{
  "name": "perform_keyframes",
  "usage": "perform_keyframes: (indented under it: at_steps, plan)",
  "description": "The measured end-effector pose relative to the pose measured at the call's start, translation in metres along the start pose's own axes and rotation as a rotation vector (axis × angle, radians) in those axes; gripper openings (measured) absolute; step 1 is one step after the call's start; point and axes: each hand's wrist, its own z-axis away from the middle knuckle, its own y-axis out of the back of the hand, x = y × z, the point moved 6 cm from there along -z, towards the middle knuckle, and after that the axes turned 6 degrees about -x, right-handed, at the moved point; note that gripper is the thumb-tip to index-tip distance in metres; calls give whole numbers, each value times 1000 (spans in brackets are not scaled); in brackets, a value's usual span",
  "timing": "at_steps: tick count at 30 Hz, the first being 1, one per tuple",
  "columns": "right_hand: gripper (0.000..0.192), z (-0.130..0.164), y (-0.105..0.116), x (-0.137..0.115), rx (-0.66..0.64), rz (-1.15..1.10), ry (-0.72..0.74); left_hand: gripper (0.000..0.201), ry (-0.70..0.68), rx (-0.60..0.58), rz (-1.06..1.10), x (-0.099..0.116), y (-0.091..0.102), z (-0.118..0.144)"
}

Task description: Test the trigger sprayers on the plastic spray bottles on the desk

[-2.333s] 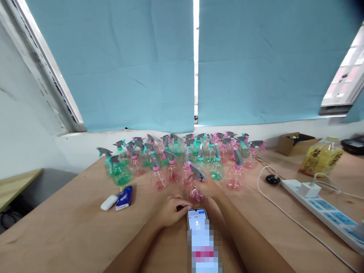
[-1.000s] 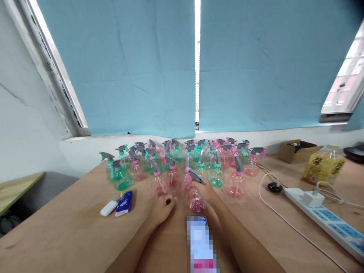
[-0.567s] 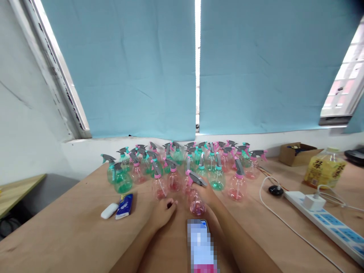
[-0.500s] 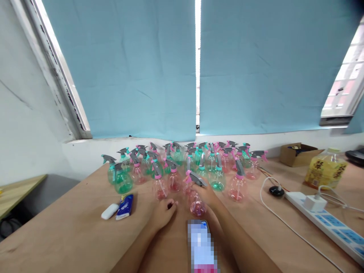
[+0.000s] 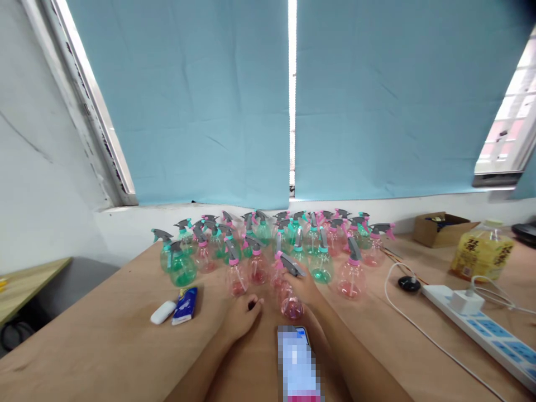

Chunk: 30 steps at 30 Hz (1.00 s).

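Brown wood table [image 5: 113,340]; green and pink spray bottles [image 5: 322,267] massed toward twelve o'clock. Nearer, one pink bottle [image 5: 290,300], grasped high by the right hand [image 5: 304,283]: sprayer head [image 5: 288,263] at ten o'clock from the grip, round body at seven. Left hand [image 5: 242,316], nine o'clock of bottle, loosely curled; cannot tell if holding anything. Phone [image 5: 298,363] at six.

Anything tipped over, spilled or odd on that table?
Nothing stands out. The right hand grips a pink spray bottle; the other spray bottles stand upright, and I see no spill on the table. The phone is mostly pixelated out.
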Motion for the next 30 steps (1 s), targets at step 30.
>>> perform_keyframes:
  at_steps: [30]
  plan:
    - [45,32,-62,-24,-434,386,169,52,-238,464,-268,35,51,43]
